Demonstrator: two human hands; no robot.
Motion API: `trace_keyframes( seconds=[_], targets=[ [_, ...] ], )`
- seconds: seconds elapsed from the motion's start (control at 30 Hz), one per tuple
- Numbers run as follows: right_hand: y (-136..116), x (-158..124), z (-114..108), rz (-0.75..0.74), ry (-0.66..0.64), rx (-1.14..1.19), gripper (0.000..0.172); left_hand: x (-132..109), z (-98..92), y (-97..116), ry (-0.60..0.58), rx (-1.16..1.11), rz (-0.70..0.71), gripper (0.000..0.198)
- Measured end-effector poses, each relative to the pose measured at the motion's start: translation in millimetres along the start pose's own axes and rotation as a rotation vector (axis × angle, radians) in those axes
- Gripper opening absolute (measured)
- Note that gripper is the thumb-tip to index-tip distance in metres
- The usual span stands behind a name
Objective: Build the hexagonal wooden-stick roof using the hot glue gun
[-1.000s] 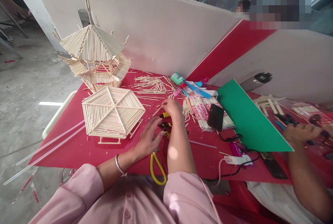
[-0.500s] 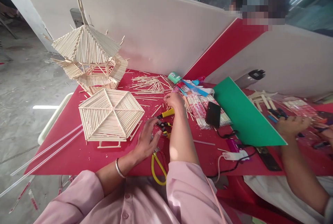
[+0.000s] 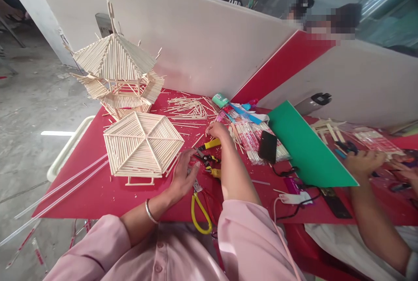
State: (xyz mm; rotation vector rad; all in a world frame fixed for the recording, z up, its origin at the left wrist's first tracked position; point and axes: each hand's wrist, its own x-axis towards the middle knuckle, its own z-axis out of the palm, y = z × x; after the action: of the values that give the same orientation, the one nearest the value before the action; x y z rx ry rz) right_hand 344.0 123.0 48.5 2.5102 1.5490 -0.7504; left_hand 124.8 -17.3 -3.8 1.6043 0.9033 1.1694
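Note:
My left hand point(image 3: 183, 175) rests on the red table with its thumb apart from the fingers and nothing in it. Just left of it lies a hexagonal panel of wooden sticks point(image 3: 130, 146), divided by ribs into triangles. My right hand point(image 3: 217, 130) reaches forward with fingertips pinched; whatever they hold is too small to make out. Beyond it spreads a loose pile of wooden sticks point(image 3: 187, 109). Between my hands lie yellow-and-black pliers point(image 3: 208, 158). Closer to me is a second pair of pliers point(image 3: 200, 213), with yellow and red handles.
A tiered stick pavilion point(image 3: 116, 61) stands at the back left. To the right are packaged sticks point(image 3: 250, 139), a black phone point(image 3: 267, 147) and a leaning green board point(image 3: 310, 146). A co-worker's hand point(image 3: 364, 162) is at far right. Clear tubes point(image 3: 65, 185) overhang the left edge.
My right hand has shifted slightly toward me and stays pinched by the stick pile. My left hand has barely moved. The view has tilted a little.

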Motion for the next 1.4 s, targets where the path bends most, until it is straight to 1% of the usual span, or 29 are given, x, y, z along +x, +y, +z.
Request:
trace_keyframes(
  seconds=[0.2,0.3,0.5,0.6,0.73,0.8,0.87,0.93,1.07,1.13,1.2,1.27,1.33,1.4],
  targets=[
    [17,-1,-3,-0.018,0.026,0.011,0.037,0,0.3,-2,0.02,-0.004,-0.014,0.032],
    [20,-2,-3,-0.04,0.031,0.019,0.036,1,-0.8,-1,0.016,0.004,-0.002,0.031],
    [9,-2,5,-0.058,0.018,0.007,0.032,3,-4.4,3,0.012,0.011,-0.001,0.031],
    [4,-4,4,-0.057,0.022,-0.011,0.028,3,-5.3,4,-0.001,0.011,-0.012,0.031],
    [-1,-9,-2,-0.079,0.091,-0.025,0.017,3,-4.8,3,0.016,0.006,-0.002,0.029],
    [-4,-11,-2,-0.135,0.133,-0.025,0.018,3,-4.2,2,0.026,-0.006,-0.005,0.029],
    [-8,-12,0,-0.207,0.139,-0.026,0.019,3,-3.4,1,0.019,-0.023,-0.032,0.027],
    [-12,-13,5,-0.251,0.12,-0.038,0.015,4,-2.3,0,0.013,-0.043,-0.081,0.025],
    [-17,-13,13,-0.274,0.104,-0.062,0.006,6,1.1,-4,0.033,-0.08,-0.17,0.024],
    [-20,-16,13,-0.289,0.118,-0.058,0.007,7,3.2,-6,0.046,-0.102,-0.194,0.026],
    [-23,-23,10,-0.311,0.147,-0.034,0.01,7,5.1,-9,0.048,-0.131,-0.209,0.028],
    [-24,-38,6,-0.35,0.177,0.016,0.012,7,6.1,-9,0.044,-0.165,-0.222,0.03],
    [-21,-62,3,-0.405,0.197,0.084,0.014,8,5.7,-7,0.033,-0.205,-0.235,0.032],
    [-14,-93,7,-0.461,0.221,0.153,0.02,9,3.6,-1,0.013,-0.254,-0.245,0.034]
  ],
)
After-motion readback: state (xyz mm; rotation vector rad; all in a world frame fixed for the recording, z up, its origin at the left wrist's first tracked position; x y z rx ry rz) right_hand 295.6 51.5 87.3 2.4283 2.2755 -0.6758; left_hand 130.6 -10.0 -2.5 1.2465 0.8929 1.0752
